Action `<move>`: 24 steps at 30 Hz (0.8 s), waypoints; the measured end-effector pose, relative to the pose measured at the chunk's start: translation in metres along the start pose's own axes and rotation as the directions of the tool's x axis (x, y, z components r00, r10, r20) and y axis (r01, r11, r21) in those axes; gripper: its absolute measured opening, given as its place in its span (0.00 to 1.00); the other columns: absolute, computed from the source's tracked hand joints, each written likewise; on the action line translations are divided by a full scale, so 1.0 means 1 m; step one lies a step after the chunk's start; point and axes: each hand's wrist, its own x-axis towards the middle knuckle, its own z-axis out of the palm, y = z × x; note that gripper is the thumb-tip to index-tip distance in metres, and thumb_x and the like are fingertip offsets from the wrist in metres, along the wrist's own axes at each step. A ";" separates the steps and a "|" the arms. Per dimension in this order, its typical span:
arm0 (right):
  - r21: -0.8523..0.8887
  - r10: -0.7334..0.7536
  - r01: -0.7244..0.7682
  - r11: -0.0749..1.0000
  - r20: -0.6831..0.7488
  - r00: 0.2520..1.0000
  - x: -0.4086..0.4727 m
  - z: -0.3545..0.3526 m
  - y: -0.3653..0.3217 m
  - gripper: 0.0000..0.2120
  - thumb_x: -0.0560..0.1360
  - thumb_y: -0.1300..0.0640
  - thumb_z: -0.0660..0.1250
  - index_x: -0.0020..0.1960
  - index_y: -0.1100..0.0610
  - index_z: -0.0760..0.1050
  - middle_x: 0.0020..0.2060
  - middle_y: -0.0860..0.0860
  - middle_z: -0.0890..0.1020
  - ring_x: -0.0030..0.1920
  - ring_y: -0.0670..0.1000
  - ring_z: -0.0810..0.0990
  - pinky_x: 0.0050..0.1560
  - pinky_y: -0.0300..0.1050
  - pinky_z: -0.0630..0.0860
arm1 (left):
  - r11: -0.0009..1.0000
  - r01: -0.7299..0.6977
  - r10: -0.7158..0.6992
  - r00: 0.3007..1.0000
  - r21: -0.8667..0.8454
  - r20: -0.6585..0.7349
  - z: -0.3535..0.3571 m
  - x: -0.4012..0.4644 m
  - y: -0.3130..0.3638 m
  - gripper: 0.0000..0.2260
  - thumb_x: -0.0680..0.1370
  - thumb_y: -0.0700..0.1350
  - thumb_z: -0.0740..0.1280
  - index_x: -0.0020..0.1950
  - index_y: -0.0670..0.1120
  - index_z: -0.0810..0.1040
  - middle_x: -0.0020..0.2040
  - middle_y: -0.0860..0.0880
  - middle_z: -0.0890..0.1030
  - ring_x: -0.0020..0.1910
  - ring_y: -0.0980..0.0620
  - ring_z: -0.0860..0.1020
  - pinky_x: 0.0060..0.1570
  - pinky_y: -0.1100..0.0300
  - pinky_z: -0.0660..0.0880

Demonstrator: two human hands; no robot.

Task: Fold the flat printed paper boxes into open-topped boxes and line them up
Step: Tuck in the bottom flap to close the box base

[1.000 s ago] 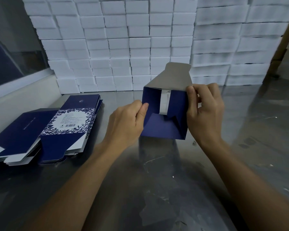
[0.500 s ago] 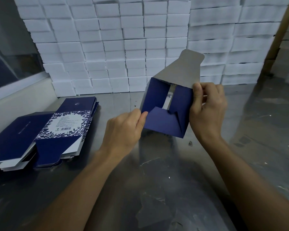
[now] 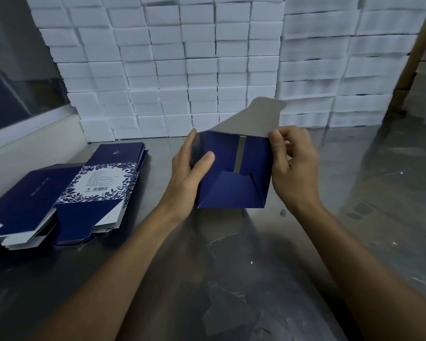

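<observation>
Two hands: both on one navy box (image 3: 231, 173), held at frame centre above the steel table (image 3: 354, 193).
Left hand (image 3: 187, 173): grasping the box's 9 o'clock side; thumb lies across the front panel, fingers run up along the left edge to the top corner.
Right hand (image 3: 293, 166): pinching the box's upper corner at 3 o'clock, thumb in front, fingers curled behind.
Box state: partly formed; bottom flaps folded in with a triangular fold low on the front; grey seam strip runs down the middle; lower edge looks to sit just above or on the table, cannot tell which.
Top flap (image 3: 256, 116): grey inside face showing, sticking up toward 12 o'clock, not folded down.
Flat boxes (image 3: 101, 188): two overlapping stacks lying flat on the table at 9 o'clock, well apart from the hands; top sheet shows a blue floral print and a barcode label.
White blocks (image 3: 207, 57): stacked wall along the far edge at 12 o'clock.
</observation>
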 end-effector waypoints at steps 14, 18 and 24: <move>0.434 0.212 -0.325 0.840 0.289 0.934 -0.001 0.003 -0.016 0.15 0.83 0.65 0.56 0.46 0.51 0.76 0.43 0.32 0.81 0.45 0.36 0.77 0.49 0.41 0.74 | 0.975 0.116 -0.103 0.992 -0.188 0.076 0.006 0.000 0.016 0.27 0.73 0.74 0.56 0.64 0.62 0.79 0.61 0.58 0.82 0.60 0.60 0.80 0.58 0.56 0.79; 0.427 0.188 -0.297 0.854 0.278 0.942 -0.006 0.006 -0.018 0.08 0.81 0.63 0.64 0.46 0.52 0.75 0.49 0.38 0.81 0.51 0.38 0.79 0.47 0.35 0.75 | 0.985 0.131 -0.137 0.990 -0.111 -0.044 0.008 0.001 0.015 0.40 0.64 0.75 0.66 0.74 0.65 0.62 0.71 0.60 0.71 0.69 0.58 0.72 0.71 0.48 0.68; 0.231 0.078 -0.135 0.964 0.244 0.967 -0.011 0.012 -0.021 0.11 0.81 0.64 0.63 0.57 0.49 0.77 0.58 0.49 0.78 0.59 0.45 0.76 0.59 0.36 0.73 | 0.993 -0.018 0.029 0.995 0.113 -0.098 0.015 -0.005 0.013 0.20 0.76 0.63 0.59 0.68 0.70 0.64 0.68 0.49 0.73 0.67 0.49 0.74 0.68 0.42 0.70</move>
